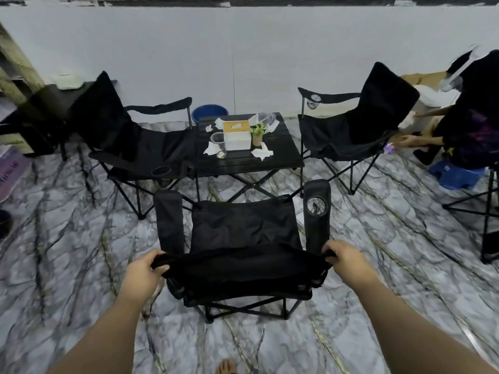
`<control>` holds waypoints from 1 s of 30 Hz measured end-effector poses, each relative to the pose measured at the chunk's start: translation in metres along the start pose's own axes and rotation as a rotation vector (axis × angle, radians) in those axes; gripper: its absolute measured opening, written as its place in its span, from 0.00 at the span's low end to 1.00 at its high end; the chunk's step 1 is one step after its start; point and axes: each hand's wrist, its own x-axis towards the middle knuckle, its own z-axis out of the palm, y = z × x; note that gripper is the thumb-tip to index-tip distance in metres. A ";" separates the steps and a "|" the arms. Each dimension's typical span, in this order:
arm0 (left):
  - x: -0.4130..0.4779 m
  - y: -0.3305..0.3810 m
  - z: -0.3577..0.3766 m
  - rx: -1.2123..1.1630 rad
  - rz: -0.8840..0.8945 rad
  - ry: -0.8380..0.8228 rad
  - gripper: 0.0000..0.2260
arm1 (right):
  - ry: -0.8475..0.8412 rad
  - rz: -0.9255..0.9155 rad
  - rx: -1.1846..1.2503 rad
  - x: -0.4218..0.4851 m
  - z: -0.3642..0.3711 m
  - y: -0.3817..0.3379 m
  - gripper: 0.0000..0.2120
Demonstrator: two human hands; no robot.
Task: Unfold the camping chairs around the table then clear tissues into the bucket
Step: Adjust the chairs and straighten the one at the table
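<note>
A person stands behind the near camping chair [243, 228], which sits unfolded on the marble-patterned floor just short of the low black table [243, 165]. The left hand [147, 268] and right hand [344, 259] are each curled around one top corner of its backrest. The chair faces away from the wearer and toward the table, with its backrest edge running left to right across the view and both armrests pointing forward at the tabletop. It looks light enough to shift by these two corners. Slack black fabric hangs over a stiff crossed metal frame, so the firm hold is probably where the cloth sleeves the upright posts, not mid-span, where it sags. The left chair [129, 141] and the right chair [359, 125] stand open on either side of the table. Crumpled tissues [262, 153], soft and apparently near weightless, lie scattered around a tissue box [237, 136] on the tabletop. The blue bucket [209, 112] stands on the floor beyond the table's far edge.
</note>
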 end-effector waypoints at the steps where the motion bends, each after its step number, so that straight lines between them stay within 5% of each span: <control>1: 0.008 0.004 0.000 -0.005 -0.001 0.008 0.06 | 0.013 0.039 0.064 0.009 -0.002 -0.002 0.13; 11: 0.083 0.025 -0.007 -0.023 0.004 -0.036 0.04 | 0.101 0.225 0.710 0.075 -0.020 -0.012 0.10; 30: 0.130 0.047 -0.001 -0.039 -0.006 -0.126 0.05 | 0.071 0.231 0.626 0.120 -0.041 -0.007 0.09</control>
